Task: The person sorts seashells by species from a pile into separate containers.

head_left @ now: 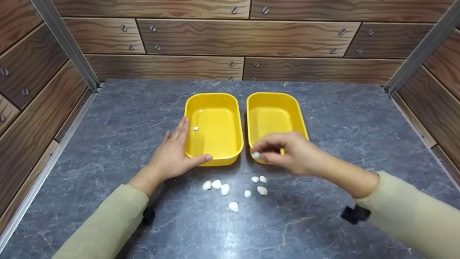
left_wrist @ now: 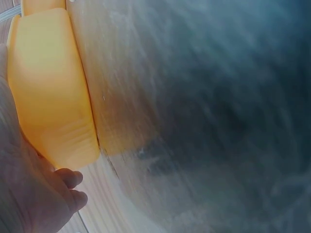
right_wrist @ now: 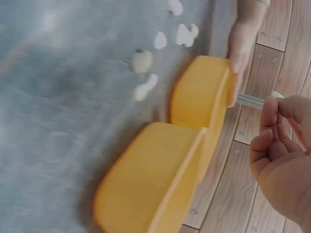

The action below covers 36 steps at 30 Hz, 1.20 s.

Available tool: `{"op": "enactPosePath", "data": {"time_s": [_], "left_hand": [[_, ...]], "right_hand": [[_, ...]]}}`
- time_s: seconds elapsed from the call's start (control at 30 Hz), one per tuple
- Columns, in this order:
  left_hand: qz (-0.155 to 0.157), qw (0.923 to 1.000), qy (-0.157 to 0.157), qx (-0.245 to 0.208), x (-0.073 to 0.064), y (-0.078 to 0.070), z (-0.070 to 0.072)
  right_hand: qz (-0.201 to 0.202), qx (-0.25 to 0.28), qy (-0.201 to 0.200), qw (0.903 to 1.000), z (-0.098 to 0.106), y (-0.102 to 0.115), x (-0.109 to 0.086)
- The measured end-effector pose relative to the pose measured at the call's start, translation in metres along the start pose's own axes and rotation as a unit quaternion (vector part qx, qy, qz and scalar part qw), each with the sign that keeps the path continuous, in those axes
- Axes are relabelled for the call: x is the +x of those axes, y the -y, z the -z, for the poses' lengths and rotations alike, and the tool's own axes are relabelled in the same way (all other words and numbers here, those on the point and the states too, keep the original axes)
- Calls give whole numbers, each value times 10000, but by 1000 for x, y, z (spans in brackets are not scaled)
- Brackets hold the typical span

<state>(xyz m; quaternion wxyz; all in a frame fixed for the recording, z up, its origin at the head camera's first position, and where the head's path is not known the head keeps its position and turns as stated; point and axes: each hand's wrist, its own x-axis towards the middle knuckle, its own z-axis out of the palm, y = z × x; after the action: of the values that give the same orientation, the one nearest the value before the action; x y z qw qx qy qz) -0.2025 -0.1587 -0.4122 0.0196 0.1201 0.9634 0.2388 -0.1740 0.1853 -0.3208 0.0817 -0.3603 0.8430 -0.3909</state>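
Note:
Between thumb and fingertips my right hand pinches a small white seashell over the front rim of the right yellow tub. That shell also shows at the fingertips in the right wrist view. My left hand rests against the left yellow tub, fingers extended along its left wall and thumb across the front rim. Inside that tub, toward the left, lies a small white shell, with a smaller pale piece behind it. The right hand hides the front of the right tub.
Several white shells lie scattered on the grey marbled table in front of the tubs. The two tubs stand side by side with a narrow gap. Wood-patterned panels close off the back and sides, with metal posts at the corners.

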Motion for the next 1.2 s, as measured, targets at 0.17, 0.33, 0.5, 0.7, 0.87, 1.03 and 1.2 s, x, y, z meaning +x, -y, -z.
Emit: {"op": "enactPosePath", "data": {"time_s": [0.17, 0.33, 0.5, 0.7, 0.87, 1.03, 1.2], "left_hand": [[1, 10000, -1, 14, 0, 0, -2], [77, 9999, 79, -99, 0, 0, -3], [204, 9995, 148, -168, -1, 0, -2], [181, 9996, 134, -162, -1, 2, -1], [148, 9997, 122, -155, -1, 3, -2], [80, 9998, 92, -126, -1, 3, -2], [62, 9999, 57, -131, 0, 2, -2]], "right_hand": [[101, 94, -247, 9996, 3, 7, 27], [-85, 48, -469, 9989, 3, 7, 50], [-419, 71, -525, 9977, 1, 1, 69], [-674, 272, -694, 9949, -6, -11, 93], [-909, 373, -804, 9919, -17, -20, 111], [-1021, 396, -825, 9906, -30, -27, 126], [-1027, 361, -829, 9906, -41, -31, 136]]}}
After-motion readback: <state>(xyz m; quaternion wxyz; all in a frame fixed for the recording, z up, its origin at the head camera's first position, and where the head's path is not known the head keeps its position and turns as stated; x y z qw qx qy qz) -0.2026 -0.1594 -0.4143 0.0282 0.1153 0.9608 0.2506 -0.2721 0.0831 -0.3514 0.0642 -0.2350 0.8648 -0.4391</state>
